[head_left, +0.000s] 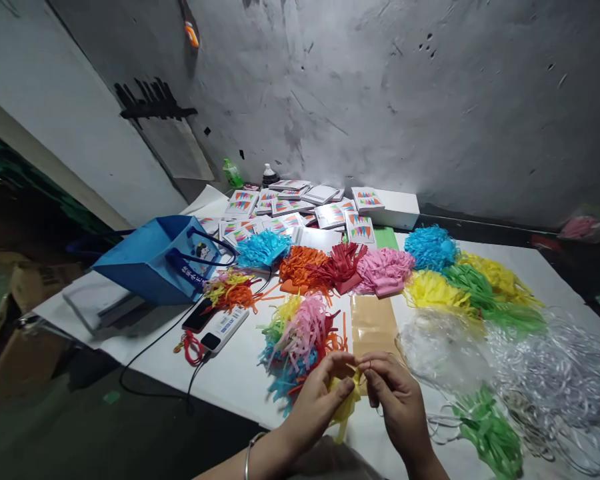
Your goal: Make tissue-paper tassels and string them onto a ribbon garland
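Yellow tassel paper hangs pinched between both hands at the near edge of the white table, its fringe drooping below the fingers. Left hand grips it from the nine o'clock side, thumb and fingers closed on the top; right hand meets it from three o'clock, fingertips pressed to the same spot, so the two hands touch. Just beyond, at twelve o'clock, lies a mixed pile of finished tassels beside a brown card. Farther off at eleven o'clock sits a blue bag, with a phone near it. Clear plastic sleeves spread at two o'clock.
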The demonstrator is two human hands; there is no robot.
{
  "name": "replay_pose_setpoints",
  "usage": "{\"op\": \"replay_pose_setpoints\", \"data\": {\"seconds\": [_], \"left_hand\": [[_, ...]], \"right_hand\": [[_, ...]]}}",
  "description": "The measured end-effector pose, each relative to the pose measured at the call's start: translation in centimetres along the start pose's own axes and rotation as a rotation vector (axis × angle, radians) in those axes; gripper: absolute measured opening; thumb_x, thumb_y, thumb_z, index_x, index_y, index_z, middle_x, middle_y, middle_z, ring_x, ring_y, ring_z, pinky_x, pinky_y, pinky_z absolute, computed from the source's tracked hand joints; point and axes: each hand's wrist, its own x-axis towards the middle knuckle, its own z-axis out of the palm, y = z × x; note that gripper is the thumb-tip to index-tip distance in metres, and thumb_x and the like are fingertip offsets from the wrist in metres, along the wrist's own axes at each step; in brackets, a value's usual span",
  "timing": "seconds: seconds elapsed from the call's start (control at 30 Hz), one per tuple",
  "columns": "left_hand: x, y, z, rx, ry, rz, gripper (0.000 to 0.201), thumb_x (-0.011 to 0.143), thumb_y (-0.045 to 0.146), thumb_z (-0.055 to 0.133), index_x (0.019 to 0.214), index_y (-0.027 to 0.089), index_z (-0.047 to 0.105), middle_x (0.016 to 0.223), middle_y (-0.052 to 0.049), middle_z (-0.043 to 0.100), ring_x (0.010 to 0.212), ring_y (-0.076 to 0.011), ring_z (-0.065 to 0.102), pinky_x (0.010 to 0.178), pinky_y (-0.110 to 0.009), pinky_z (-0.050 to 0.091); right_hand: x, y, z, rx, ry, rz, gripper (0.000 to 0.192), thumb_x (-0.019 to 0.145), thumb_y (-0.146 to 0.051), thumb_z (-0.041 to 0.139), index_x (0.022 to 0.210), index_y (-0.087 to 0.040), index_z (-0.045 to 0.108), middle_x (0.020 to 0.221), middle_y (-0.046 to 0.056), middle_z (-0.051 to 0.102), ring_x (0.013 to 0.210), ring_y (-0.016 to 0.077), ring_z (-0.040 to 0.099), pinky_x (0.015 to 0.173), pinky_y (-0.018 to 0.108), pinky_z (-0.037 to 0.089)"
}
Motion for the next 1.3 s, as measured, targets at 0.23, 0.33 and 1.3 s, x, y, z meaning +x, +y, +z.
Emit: {"op": "replay_pose_setpoints", "data": {"seconds": [0.23, 0.33, 1.3], "left_hand": [[0.5, -0.8, 0.1, -0.444, 0.066, -0.272, 0.028, 0.071, 0.034, 0.081, 0.082, 0.014, 0.065, 0.073, -0.001, 0.064, 0.064, -0.0108, 0.058, 0.064, -0.021, 0.045], [0.4, -0.6, 0.1, -0.515, 0.05, -0.317, 0.027, 0.071, 0.031, 0.082, 0.078, 0.013, 0.065, 0.07, -0.001, 0.064, 0.06, -0.0093, 0.058, 0.062, -0.02, 0.045], [0.5, -0.9, 0.0, -0.462, 0.042, -0.307, 0.029, 0.07, 0.033, 0.082, 0.074, 0.014, 0.061, 0.064, 0.0, 0.063, 0.055, -0.0083, 0.056, 0.057, -0.018, 0.043]], "right_hand": [[-1.1, 0.1, -0.7, -0.365, 0.065, -0.084, 0.024, 0.091, -0.036, 0.055, 0.1, -0.021, 0.072, 0.08, 0.005, 0.073, 0.061, 0.0141, 0.065, 0.056, 0.022, 0.053], [-1.7, -0.1, -0.4, -0.446, -0.043, -0.155, 0.023, 0.092, -0.034, 0.054, 0.101, -0.024, 0.072, 0.09, 0.006, 0.075, 0.078, 0.0182, 0.071, 0.07, 0.025, 0.056], [-2.2, 0.8, -0.3, -0.525, -0.047, -0.152, 0.022, 0.093, -0.031, 0.052, 0.095, -0.023, 0.072, 0.086, 0.004, 0.075, 0.077, 0.0179, 0.071, 0.07, 0.023, 0.054]]}}
